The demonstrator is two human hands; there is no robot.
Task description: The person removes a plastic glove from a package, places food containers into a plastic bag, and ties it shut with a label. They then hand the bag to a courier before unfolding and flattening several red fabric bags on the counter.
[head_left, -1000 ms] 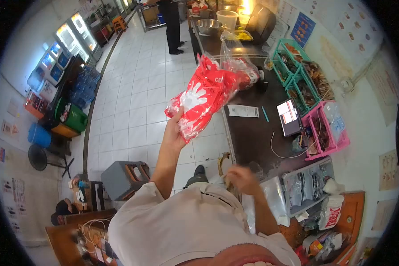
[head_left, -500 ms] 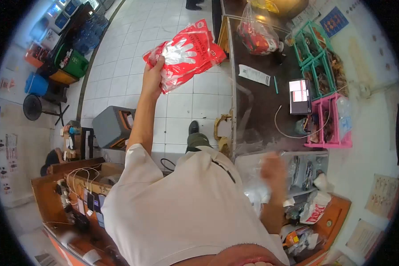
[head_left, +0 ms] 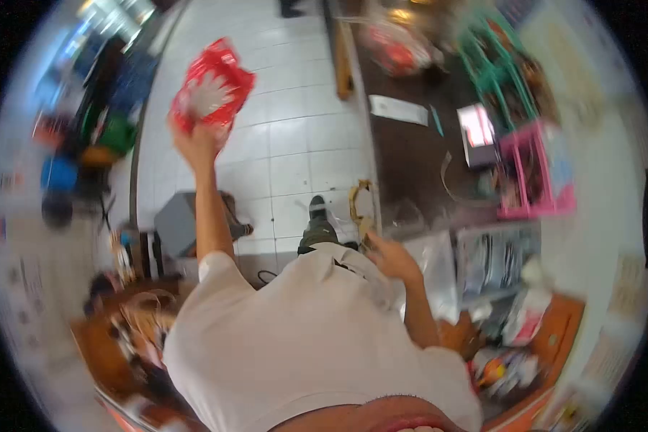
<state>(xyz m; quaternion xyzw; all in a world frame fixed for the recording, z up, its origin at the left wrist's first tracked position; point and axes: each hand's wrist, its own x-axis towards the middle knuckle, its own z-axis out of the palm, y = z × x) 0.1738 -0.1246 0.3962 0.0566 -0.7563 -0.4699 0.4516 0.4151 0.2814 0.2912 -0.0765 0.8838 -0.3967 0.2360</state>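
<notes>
My left hand (head_left: 194, 144) is stretched out over the tiled floor, closed on the lower end of a red plastic glove packet (head_left: 234, 81). A pale hand shape shows on the packet, and the print is smeared by motion. On the other side, my right hand (head_left: 390, 258) is low beside my shirt, near the worn front edge of the dark counter (head_left: 410, 162). Blur hides how its fingers are set and whether anything is in them. Clear plastic sheeting (head_left: 439, 277) lies to the right of that hand.
On the counter are a white paper slip (head_left: 399, 110), a lit screen device (head_left: 477, 133), a pink basket (head_left: 547, 173) and green baskets (head_left: 493, 65). A grey box-shaped object (head_left: 176, 223) stands below my left arm. Another person's foot (head_left: 290, 11) shows at the top.
My left hand has swung left with the glove packet, which is now more upright. My right hand has moved left from above the plastic sheeting to the counter's front edge.
</notes>
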